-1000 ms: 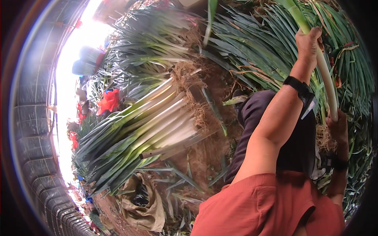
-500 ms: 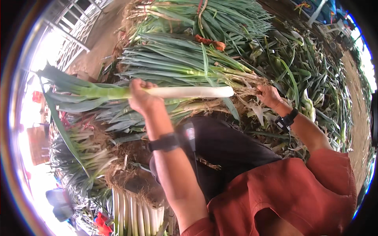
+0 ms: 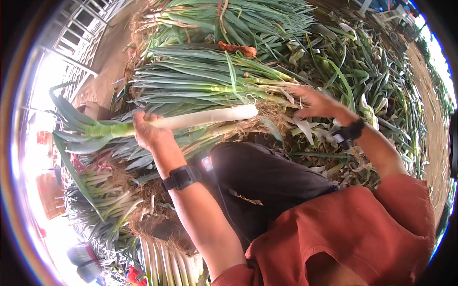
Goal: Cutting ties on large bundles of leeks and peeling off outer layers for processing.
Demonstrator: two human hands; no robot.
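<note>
My left hand (image 3: 151, 132) is closed round a peeled leek (image 3: 210, 117) where its white shank meets the pale green. The leek lies sideways in the air, leaves to the left and its smooth white end to the right with no long roots on it. Right of that end, my right hand (image 3: 318, 104) is open, fingers stretched toward the left. It hovers over the rooty ends of a heap of unpeeled leeks (image 3: 176, 76) and appears to hold nothing. Stringy roots (image 3: 268, 114) and dry peelings lie below its fingers.
Another heap of leeks (image 3: 267, 19) lies farther off, with an orange-red object (image 3: 237, 49) between the heaps. Discarded leaves (image 3: 377, 81) pile up at the right. More leeks (image 3: 102, 195) lie at the left, and white shanks (image 3: 167, 262) stand out at the lower left.
My right hand has opened; before, its fingers were closed on roots beside the leek's end. My left hand has moved left and slightly down with the leek, which now tilts a little.
</note>
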